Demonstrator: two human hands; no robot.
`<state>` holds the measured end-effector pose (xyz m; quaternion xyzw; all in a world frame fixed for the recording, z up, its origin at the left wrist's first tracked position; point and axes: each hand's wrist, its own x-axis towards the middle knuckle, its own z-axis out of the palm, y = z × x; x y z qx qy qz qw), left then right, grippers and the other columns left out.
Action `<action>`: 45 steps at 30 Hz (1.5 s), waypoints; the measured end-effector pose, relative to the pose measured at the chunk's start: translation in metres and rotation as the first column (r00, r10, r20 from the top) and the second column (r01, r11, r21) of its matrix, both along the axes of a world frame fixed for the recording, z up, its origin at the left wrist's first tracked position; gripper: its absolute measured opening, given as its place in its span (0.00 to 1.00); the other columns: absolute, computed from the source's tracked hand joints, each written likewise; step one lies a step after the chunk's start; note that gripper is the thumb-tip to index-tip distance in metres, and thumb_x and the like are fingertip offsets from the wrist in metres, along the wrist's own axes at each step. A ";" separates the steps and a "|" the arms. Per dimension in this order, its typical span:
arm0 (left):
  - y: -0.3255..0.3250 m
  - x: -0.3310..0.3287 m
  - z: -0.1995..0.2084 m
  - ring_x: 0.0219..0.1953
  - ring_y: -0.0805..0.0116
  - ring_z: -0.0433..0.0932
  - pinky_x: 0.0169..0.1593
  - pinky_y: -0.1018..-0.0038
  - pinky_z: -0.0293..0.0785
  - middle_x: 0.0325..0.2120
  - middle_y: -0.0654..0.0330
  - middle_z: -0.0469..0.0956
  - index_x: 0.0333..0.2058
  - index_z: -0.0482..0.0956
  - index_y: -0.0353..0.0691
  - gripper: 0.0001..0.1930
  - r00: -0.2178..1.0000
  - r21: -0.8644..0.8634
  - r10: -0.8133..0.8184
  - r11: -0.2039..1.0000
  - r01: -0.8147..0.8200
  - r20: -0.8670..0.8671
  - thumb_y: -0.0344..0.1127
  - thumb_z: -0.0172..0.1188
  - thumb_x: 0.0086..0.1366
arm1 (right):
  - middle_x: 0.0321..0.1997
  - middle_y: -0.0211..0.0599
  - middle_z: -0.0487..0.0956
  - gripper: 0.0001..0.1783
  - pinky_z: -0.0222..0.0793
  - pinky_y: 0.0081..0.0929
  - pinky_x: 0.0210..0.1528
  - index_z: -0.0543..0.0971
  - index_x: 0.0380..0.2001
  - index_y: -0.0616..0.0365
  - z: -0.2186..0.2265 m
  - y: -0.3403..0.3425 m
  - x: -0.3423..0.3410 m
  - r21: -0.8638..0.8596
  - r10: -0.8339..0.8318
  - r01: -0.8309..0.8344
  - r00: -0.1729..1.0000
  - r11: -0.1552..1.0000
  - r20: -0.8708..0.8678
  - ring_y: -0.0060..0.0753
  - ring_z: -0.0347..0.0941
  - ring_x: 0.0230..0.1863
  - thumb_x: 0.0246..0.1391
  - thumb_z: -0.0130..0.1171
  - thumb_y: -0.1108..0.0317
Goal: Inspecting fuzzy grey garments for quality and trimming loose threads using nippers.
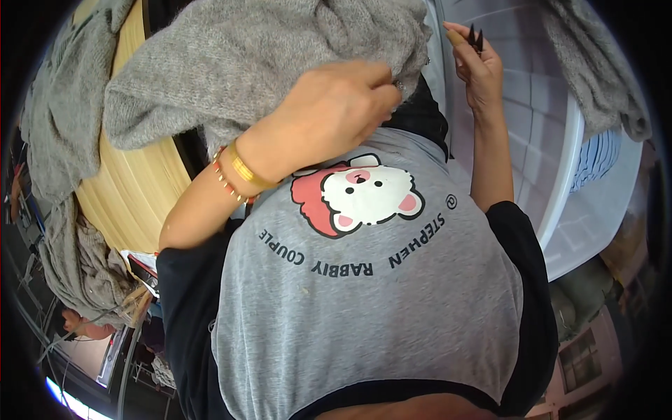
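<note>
A fuzzy grey knit garment (231, 63) lies bunched across my lap and over the table edge. My left hand (336, 108), with a gold bracelet and a beaded one at the wrist, is closed at the garment's lower right edge. Its fingertips are partly hidden, and the knit runs up to them. To the right and apart from the garment, my right hand (479, 70) is raised. Small black thread snips (476, 38) are held in it, their two pointed tips sticking up past the fingers. A yellowish cover sits on the thumb.
A pale wooden table (136, 189) stands on my left, with more grey knit pieces (66, 105) on it. At my right is a large white plastic tub (560, 203); grey knit (595, 63) hangs over its rim beside blue striped cloth (595, 164). Another person (87, 325) is in the left background.
</note>
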<state>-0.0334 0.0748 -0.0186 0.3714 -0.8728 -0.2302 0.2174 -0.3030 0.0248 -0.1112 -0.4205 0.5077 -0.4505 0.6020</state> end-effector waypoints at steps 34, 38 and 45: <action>-0.008 -0.052 -0.080 0.37 0.55 0.77 0.43 0.67 0.73 0.31 0.53 0.79 0.31 0.81 0.35 0.05 0.979 0.166 0.175 0.974 -0.157 -0.105 0.29 0.58 0.61 | 0.41 0.29 0.76 0.18 0.65 0.17 0.47 0.74 0.54 0.61 -0.018 0.089 0.005 -0.108 0.187 -0.273 0.851 0.956 -0.491 0.20 0.70 0.41 0.61 0.58 0.70; -0.011 -0.045 -0.077 0.35 0.55 0.75 0.41 0.69 0.73 0.31 0.50 0.76 0.31 0.81 0.34 0.05 0.957 0.138 0.167 0.981 -0.137 -0.239 0.30 0.62 0.59 | 0.39 0.30 0.76 0.17 0.66 0.18 0.44 0.77 0.52 0.59 -0.015 0.080 0.009 -0.142 0.213 -0.360 0.778 0.922 -0.591 0.21 0.70 0.39 0.59 0.60 0.72; -0.016 -0.036 -0.078 0.26 0.80 0.71 0.29 0.80 0.69 0.25 0.65 0.76 0.34 0.81 0.32 0.08 0.840 0.814 0.484 0.574 -0.093 -0.245 0.34 0.61 0.65 | 0.35 0.29 0.76 0.17 0.64 0.15 0.41 0.80 0.50 0.59 -0.005 0.071 0.012 -0.176 0.236 -0.379 0.813 0.909 -0.533 0.19 0.70 0.37 0.56 0.62 0.75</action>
